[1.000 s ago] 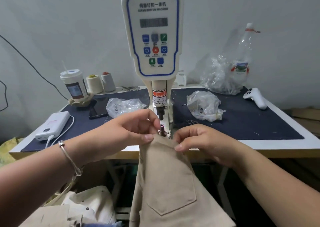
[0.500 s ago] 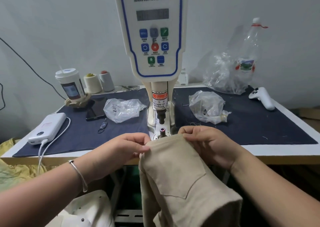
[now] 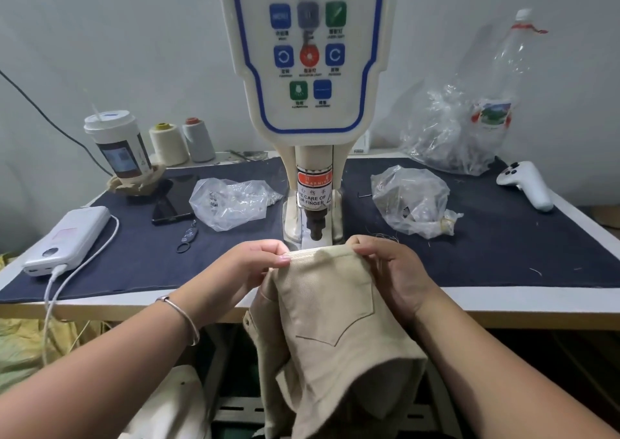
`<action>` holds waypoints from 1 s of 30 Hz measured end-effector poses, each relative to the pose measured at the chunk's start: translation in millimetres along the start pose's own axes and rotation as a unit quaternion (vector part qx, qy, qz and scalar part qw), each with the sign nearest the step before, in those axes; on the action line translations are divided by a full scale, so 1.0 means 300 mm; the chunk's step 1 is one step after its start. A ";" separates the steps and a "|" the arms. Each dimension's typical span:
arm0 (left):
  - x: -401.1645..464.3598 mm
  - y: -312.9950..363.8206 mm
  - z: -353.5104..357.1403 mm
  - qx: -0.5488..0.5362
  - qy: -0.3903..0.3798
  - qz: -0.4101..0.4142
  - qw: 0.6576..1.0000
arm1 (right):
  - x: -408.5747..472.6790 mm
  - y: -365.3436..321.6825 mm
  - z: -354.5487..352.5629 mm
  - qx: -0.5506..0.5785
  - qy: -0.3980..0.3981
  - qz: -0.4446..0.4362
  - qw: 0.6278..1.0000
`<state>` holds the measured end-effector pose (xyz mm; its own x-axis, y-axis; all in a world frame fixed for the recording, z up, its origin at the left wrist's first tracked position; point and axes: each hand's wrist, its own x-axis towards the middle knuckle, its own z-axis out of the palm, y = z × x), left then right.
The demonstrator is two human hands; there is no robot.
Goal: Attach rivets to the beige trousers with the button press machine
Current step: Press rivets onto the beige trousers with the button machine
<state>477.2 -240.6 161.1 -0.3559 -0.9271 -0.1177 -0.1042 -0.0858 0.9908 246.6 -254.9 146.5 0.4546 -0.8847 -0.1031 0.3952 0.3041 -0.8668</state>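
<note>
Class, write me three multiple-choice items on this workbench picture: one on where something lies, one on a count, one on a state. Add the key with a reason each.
1. Where does the white power bank lie?
A. At the table's left end
B. Beside the game controller
C. Under the machine

2. How many thread spools stand by the wall?
A. One
B. Two
C. Four

3. What is the left hand doing?
A. Pressing a button
B. Resting flat on the mat
C. Pinching the trousers' top edge

Key: A, it sits on the left with a cable plugged in; B, a cream spool and a grey spool stand side by side; C, thumb and fingers grip the beige trousers before the button press machine.
</note>
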 end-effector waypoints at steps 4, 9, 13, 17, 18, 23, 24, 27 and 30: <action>0.016 -0.029 -0.014 -0.004 0.004 -0.017 1.000 | 0.010 0.008 -0.005 -0.027 0.016 -0.018 0.999; 0.023 -0.047 -0.015 -0.021 0.023 -0.017 0.999 | 0.017 0.010 -0.007 -0.021 0.011 -0.012 1.000; 0.019 -0.049 0.001 -0.023 0.039 -0.007 0.999 | 0.015 0.009 -0.008 -0.005 0.005 -0.003 1.000; 0.016 -0.047 0.005 -0.040 0.052 -0.009 0.998 | 0.022 0.009 -0.007 0.000 0.013 -0.001 1.000; 0.016 -0.047 0.006 -0.035 0.055 -0.009 0.998 | 0.024 0.009 -0.007 -0.003 0.016 -0.001 1.000; 0.016 -0.048 0.009 -0.022 0.069 -0.016 0.997 | 0.026 0.011 -0.011 -0.019 0.021 -0.002 1.000; 0.016 -0.048 0.010 -0.020 0.072 -0.018 0.997 | 0.027 0.012 -0.013 -0.018 0.022 -0.002 1.000; 0.014 -0.045 0.016 -0.015 0.082 -0.018 0.996 | 0.031 0.016 -0.016 -0.017 0.021 0.001 1.000; 0.011 -0.039 0.023 -0.012 0.082 -0.016 0.996 | 0.031 0.017 -0.020 -0.019 0.022 0.000 1.000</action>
<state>470.7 -240.1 148.5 -0.1952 -0.9710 -0.1381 -0.0893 -0.1226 0.9884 248.0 -263.6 138.2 0.4190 -0.8994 -0.1245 0.3641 0.2920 -0.8844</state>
